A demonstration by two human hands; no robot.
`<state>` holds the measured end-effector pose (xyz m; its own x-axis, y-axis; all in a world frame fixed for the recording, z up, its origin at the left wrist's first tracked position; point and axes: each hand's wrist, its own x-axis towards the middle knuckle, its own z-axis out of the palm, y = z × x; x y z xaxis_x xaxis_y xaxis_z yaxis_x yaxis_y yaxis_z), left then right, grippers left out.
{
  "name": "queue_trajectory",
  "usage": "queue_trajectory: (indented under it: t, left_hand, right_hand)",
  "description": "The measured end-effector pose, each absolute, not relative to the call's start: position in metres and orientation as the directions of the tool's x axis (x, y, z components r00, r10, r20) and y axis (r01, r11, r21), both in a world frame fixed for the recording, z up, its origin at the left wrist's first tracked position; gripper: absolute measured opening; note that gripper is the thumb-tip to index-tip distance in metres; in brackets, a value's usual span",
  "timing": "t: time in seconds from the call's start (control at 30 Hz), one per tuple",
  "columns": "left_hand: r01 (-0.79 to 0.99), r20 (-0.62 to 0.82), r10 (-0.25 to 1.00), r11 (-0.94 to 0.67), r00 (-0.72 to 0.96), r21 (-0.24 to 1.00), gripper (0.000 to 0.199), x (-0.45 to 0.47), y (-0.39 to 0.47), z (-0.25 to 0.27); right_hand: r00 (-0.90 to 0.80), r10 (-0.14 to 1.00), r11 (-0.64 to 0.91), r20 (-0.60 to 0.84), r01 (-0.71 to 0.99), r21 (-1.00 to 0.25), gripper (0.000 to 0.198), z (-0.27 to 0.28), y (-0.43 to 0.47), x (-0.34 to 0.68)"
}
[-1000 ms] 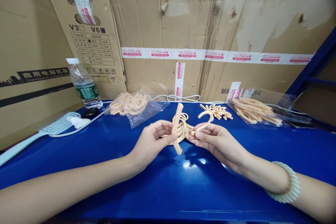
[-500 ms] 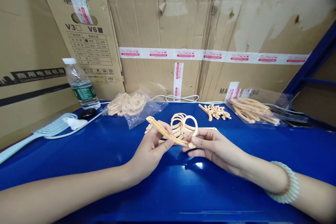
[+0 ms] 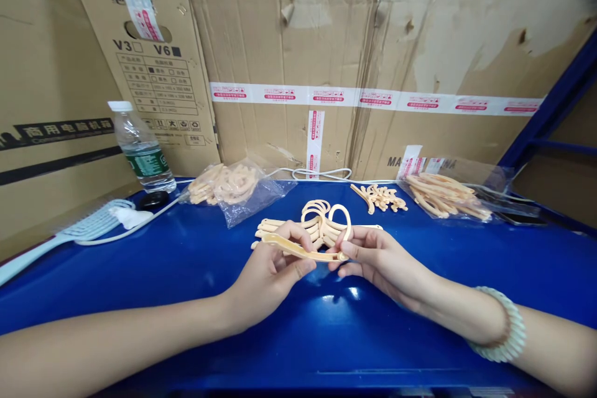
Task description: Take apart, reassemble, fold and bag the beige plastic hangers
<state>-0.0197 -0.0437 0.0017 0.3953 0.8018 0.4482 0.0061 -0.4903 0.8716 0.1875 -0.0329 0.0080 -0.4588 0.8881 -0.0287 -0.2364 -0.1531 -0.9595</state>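
Between the fingers of the left hand (image 3: 268, 283) and those of the right hand (image 3: 385, 264), a beige strip (image 3: 293, 250) and a beige hook (image 3: 349, 221) met just above the blue tabletop (image 3: 349, 348). The left fingers pinched the strip near its middle, thumb below and fingertips above, its free end slanting up past the knuckles and its hollow channel showing. The right fingers gripped the hook low down, its loop rising above them and its foot touching the strip's other end; whether the two had locked together could not be told.

Directly behind both sets of fingers lay a pile of hangers (image 3: 321, 230), strips spread to either side and hooks bunched in the centre. Beyond the right fingertips sat a heap of small pieces (image 3: 382, 197), and farther to their right a clear bag of strips (image 3: 443, 193), with a dark phone (image 3: 520, 219) beside it. Beyond the left fingers rested a clear bag of hooks (image 3: 233, 186); well to their left stood a water bottle (image 3: 147, 158), next to a round black object (image 3: 155, 200), with a pale blue hairbrush (image 3: 93, 224) nearer. A bracelet (image 3: 504, 323) circled the wrist behind the right fingers.
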Motion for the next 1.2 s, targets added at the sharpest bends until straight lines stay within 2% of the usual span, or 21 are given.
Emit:
queue_trajectory:
  t: [0.37,0.5,0.7,0.8,0.93,1.13,1.2]
  left_hand:
    - [0.010,0.326,0.836,-0.368,0.440,0.930,0.010,-0.018,-0.046,0.001]
    - [-0.028,0.320,0.851,-0.340,0.417,0.940,0.015,-0.016,-0.047,0.001]
    - [-0.051,0.290,0.893,-0.291,0.343,0.955,0.018,-0.016,-0.044,0.002]
    - [-0.058,0.263,0.910,-0.259,0.319,0.964,0.024,-0.016,-0.041,0.001]
    - [0.036,0.176,0.926,-0.200,0.334,0.979,0.038,-0.012,-0.039,-0.001]
    - [0.015,0.133,0.900,-0.153,0.415,0.988,0.018,-0.011,-0.038,0.000]
    - [0.005,0.117,0.899,-0.132,0.421,0.991,0.016,-0.012,-0.038,0.004]
  right_hand:
    - [-0.401,0.916,-0.058,0.030,-0.205,-0.977,0.037,-0.002,-0.034,0.184]
    - [-0.365,0.928,0.014,0.076,-0.169,-0.985,0.036,-0.006,-0.035,0.182]
    - [-0.394,0.914,0.044,0.096,-0.140,-0.989,0.035,0.002,-0.039,0.181]
    - [-0.369,0.919,0.109,0.141,-0.106,-0.988,0.033,0.005,-0.040,0.180]
    - [-0.391,0.916,0.041,0.088,-0.127,-0.991,0.035,0.002,-0.040,0.180]
    - [-0.422,0.904,0.015,0.067,-0.126,-0.992,0.035,0.003,-0.039,0.180]
    - [-0.407,0.906,0.092,0.118,-0.083,-0.992,0.034,0.009,-0.032,0.185]
